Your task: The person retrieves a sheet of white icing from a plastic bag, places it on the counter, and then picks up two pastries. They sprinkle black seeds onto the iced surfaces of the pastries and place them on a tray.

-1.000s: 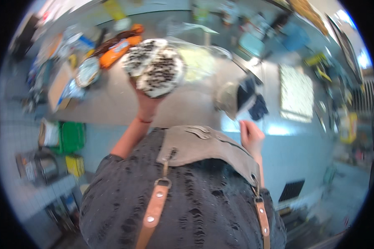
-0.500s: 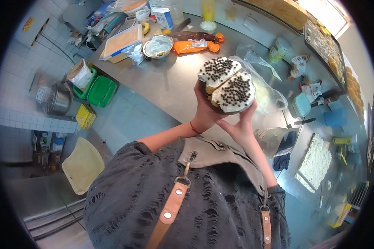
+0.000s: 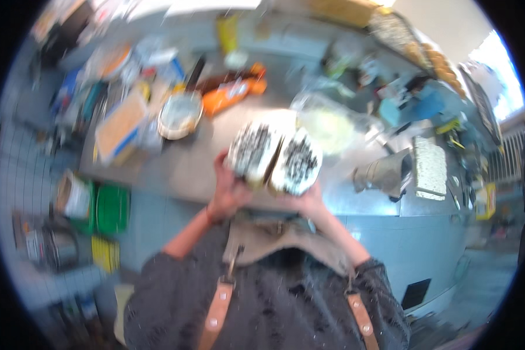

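Observation:
Two pastries side by side, thickly spread with white cream and scattered with small dark chocolate balls, are held up together over the near edge of the steel table: a left pastry and a right pastry. A dark narrow gap runs between them. My left hand grips them from the left and below. From the lower right my right hand holds the other side. Most of my fingers are hidden under the pastries, and motion smears the picture.
Behind the pastries lie a metal bowl with white residue, an orange piping bag and a clear plastic bag. A lidded box stands left. To the right are a pitcher and a white speckled slab.
The view has swung, shifting the table and its contents. My hands and the pastries have moved left and lower in the picture. The pastries have turned, so their gap runs more upright. Both hands keep hold.

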### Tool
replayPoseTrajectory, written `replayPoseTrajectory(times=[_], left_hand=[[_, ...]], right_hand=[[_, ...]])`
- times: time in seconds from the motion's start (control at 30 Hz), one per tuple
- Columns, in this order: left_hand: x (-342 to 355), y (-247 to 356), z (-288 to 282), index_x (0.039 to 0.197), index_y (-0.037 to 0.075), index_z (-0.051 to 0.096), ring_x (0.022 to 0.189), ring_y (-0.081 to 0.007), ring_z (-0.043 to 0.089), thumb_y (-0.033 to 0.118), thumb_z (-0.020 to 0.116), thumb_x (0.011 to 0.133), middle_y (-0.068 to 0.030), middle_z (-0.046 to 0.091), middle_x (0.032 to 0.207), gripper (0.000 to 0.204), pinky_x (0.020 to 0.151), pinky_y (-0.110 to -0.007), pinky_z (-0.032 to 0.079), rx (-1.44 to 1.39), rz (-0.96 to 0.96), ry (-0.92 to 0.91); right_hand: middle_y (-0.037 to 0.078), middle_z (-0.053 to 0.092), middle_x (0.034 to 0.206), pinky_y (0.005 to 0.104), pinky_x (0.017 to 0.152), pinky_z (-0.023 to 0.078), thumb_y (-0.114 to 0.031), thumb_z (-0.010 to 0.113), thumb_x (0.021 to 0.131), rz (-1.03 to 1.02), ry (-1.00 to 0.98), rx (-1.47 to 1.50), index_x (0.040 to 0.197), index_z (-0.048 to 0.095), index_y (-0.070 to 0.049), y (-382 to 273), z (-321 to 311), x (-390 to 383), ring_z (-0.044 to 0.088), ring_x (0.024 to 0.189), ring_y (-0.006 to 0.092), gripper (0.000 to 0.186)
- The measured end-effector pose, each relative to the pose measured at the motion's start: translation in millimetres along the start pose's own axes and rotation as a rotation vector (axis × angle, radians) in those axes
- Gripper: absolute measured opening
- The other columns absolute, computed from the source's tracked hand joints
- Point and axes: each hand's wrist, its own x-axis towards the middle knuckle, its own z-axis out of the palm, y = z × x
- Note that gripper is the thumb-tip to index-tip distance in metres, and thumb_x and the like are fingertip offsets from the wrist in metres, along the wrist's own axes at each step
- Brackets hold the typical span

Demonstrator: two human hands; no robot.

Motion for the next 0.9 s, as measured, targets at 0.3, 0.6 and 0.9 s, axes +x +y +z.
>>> replayPoseTrajectory(times=[0.3, 0.6, 0.9], left_hand=[[14.6, -15.2, -20.9, 0.139, 0.0, 0.055, 0.127, -0.0234, 0.061, -0.001, 0.078, 0.071, -0.0107, 0.063, 0.137, 0.071, 0.109, -0.04, 0.048, 0.179, -0.188, -0.017], [12.0, -36.1, -31.2, 0.145, 0.003, 0.049, 0.13, -0.0241, 0.057, -0.015, 0.064, 0.075, -0.0058, 0.058, 0.139, 0.073, 0.112, -0.043, 0.045, -0.032, -0.103, 0.206], [37.4, -45.1, -1.6, 0.155, 0.004, 0.036, 0.143, -0.028, 0.045, 0.019, 0.079, 0.087, -0.008, 0.046, 0.154, 0.082, 0.119, -0.048, 0.037, -0.165, -0.093, 0.024]], right_hand=[[0.007, 0.036, 0.159, 0.04, 0.124, 0.029, 0.0, 0.088, 0.074, -0.015, 0.026, 0.218, 0.163, 0.013, -0.008, -8.4, -9.7, -16.8, 0.034, 0.149, 0.0191, 0.117], [0.013, 0.057, 0.135, 0.039, 0.108, 0.047, -0.001, 0.089, 0.063, -0.399, 0.489, -0.811, 0.146, 0.042, -0.008, -30.8, -175.4, -49.5, 0.058, 0.128, 0.0292, 0.096], [0.012, 0.061, 0.13, 0.0356, 0.095, 0.054, -0.016, 0.092, 0.074, -0.057, 0.557, -0.383, 0.147, 0.04, -0.007, -24.1, -261.9, 44.3, 0.064, 0.115, 0.0216, 0.09]])
